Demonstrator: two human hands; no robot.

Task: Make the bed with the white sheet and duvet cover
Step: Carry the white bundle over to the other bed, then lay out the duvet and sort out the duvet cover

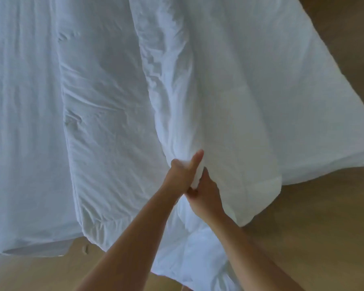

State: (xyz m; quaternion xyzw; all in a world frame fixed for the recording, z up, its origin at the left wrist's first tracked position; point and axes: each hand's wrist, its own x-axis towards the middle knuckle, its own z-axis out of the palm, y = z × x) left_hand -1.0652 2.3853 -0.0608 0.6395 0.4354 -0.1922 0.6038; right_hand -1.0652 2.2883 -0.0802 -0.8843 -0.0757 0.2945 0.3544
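Grip: left hand [182,175] and right hand [206,195], pressed side by side, both clench one bunched fold of the duvet cover [250,101]; the left thumb stands up along the cloth.
Where it lies: the duvet cover sprawls over the middle and right of the bed [34,249]. Its right part reaches past the bed's side above the wooden floor [324,238], and a tail hangs off the bed's foot beneath the forearms.
Sheet: the white sheet [19,122] shows bare and lightly wrinkled on the bed's left part.
Long axis: it runs lengthwise with the bed, foot to head, skewed a little toward the bed's right side. The gripped ridge points away from the foot.
Risk one: with both hands on a single spot, a tug would likely rope the cloth together instead of spreading it.
Risk two: the overhang looks heavy, so its weight could drag more off the bed's right side to the floor.
Risk three: a hard pull might rumple the sheet underneath.
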